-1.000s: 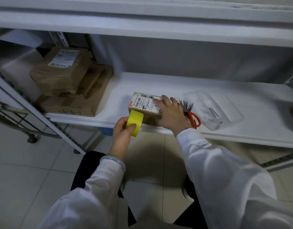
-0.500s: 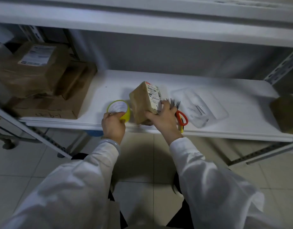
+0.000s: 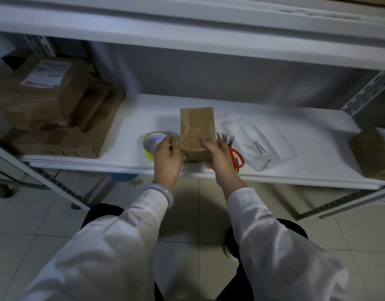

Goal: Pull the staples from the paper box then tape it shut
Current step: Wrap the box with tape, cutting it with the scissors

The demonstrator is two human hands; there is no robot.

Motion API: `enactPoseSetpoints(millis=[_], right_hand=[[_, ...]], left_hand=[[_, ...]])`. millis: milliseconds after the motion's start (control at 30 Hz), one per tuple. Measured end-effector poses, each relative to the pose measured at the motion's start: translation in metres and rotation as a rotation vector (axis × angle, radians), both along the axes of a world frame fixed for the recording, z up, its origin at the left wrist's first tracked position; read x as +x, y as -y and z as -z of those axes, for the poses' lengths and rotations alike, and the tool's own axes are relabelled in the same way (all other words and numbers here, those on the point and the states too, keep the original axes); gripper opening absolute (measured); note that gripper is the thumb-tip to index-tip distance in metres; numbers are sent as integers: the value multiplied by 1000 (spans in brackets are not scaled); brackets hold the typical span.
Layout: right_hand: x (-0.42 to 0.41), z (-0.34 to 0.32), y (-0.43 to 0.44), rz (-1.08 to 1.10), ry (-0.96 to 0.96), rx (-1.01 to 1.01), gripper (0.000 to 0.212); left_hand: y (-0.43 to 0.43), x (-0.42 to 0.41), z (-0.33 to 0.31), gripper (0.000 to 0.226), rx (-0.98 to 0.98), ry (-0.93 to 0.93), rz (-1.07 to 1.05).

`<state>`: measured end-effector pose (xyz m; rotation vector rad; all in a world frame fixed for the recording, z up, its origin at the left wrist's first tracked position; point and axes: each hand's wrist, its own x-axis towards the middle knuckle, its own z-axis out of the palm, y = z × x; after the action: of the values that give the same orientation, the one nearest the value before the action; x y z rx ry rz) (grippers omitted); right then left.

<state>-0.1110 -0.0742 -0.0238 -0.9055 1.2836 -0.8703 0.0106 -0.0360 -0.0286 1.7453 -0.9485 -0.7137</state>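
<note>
While gripping—both hands (image 3: 219, 158) on box (image 3: 197, 131)

Shelf (image 3: 295, 118) front edge is crowded at centre: paper box (image 3: 197, 131) w/ tape roll (image 3: 149, 146) just beside it on the left, scissors (image 3: 235, 154) tight on its right, then clear plastic lid (image 3: 263, 144). Left hand (image 3: 166, 159) and right hand (image 3: 219, 157) fill the gaps at the box's near end. Stacked cartons (image 3: 57, 111) block the far left; another brown box (image 3: 371, 153) sits at far right. Open room: bare white strip behind the box to the back wall, and btwn cartons and tape roll. Upper shelf (image 3: 187, 40) overhangs, limiting approach from above.
</note>
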Motion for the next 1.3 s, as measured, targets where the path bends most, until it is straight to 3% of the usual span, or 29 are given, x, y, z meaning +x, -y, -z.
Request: enactPoseSetpoints(millis=[67, 133, 400, 500, 600, 733, 867, 1000, 1067, 1167, 1233, 1300], right_hand=[[0, -2, -1, -6, 146, 21, 55], [-1, -1, -2, -40, 177, -11, 55], [-12, 0, -8, -45, 287, 44, 72], [-15, 0, -7, -133, 258, -25, 41], [-16, -7, -8, -60, 286, -16, 5], [-14, -9, -10, 0, 231, -69, 15], [-14, -10, -10, -178, 322, -34, 25], [-16, -7, -9, -248, 418, -15, 25], [-12, -6, -6, -119, 305, -42, 43], [-5, -6, -5, 35, 65, -74, 69], [-3, -5, -6, 99, -20, -152, 69], [0, -4, -8, 141, -17, -262, 53]], left_hand=[[-6, -9, -16, 24, 20, -378, 78], [-10, -11, -20, 21, 53, -577, 203], [-19, -1, 1, 28, -196, -927, 284], [-23, 0, 6, 26, -119, -1017, 250], [-24, 1, 10, 33, -26, -1032, 211], [-23, 1, 15, 25, -125, -1091, 148], [-22, 2, 14, 26, -132, -1207, 151], [-20, -1, 12, 30, -28, -1098, 153], [-18, -2, 10, 36, 10, -1007, 73], [-21, -4, 5, 37, -85, -791, 40], [-24, -9, 2, 30, -132, -640, 170], [-26, -13, -1, 20, -158, -560, 291]])
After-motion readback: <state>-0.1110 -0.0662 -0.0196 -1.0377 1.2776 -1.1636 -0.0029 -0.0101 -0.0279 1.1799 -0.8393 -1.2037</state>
